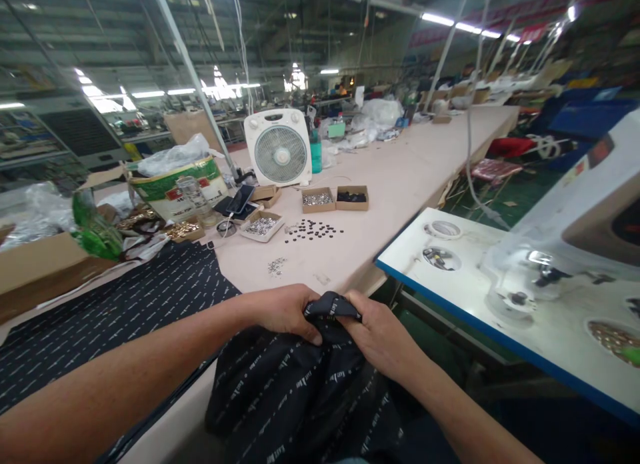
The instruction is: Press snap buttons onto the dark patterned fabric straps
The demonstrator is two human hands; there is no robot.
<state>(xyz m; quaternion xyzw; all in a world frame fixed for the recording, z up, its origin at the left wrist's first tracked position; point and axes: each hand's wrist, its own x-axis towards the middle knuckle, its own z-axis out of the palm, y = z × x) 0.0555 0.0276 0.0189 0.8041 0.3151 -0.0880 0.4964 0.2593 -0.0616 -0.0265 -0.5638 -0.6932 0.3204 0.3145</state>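
Both hands grip a piece of dark fabric (305, 391) printed with rows of small white lettering. My left hand (290, 312) is closed on its upper edge, thumb lying on top. Close by on the other side, my right hand (376, 331) pinches the same edge, which is folded over into a band between the hands. The fabric hangs down from there towards my lap, its lower part cut off by the picture's bottom edge. Just beyond the hands, small black pieces (315, 231) and tiny silvery pieces (276, 267) lie loose on the pale table (390, 184).
More printed cloth (150, 304) covers the table's left. Small boxes of metal parts (318, 199) and black parts (352, 197) stand near a white fan (280, 147). To the right, a machine (565, 251) sits on a white, blue-edged table (450, 284). A cardboard box (45, 264) is far left.
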